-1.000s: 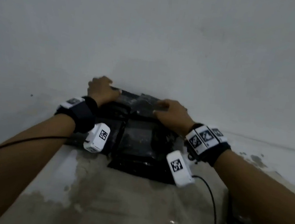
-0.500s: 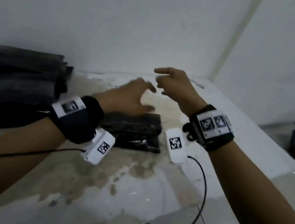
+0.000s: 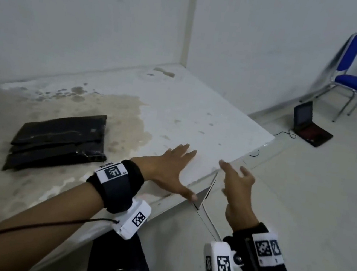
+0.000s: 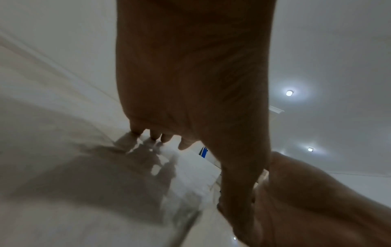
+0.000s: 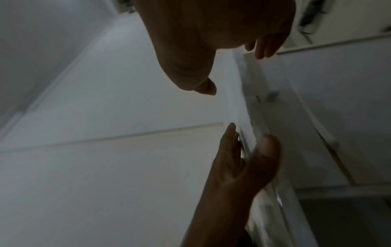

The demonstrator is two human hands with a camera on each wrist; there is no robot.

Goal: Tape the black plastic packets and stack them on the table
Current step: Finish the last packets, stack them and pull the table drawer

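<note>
Both hands, left hand (image 3: pixel 172 170) and right hand (image 3: pixel 237 188), spread, empty.

Black packets (image 3: pixel 57 140) block the table's (image 3: pixel 198 115) left; right seemingly bare.

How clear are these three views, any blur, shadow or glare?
Head view: fairly sharp, dim even light, wide-angle bend in the walls. Left wrist view: left hand backlit and dark, its shadow on the table, two ceiling lights flaring. Right wrist view: dim, motion-blurred around the right hand.
</note>
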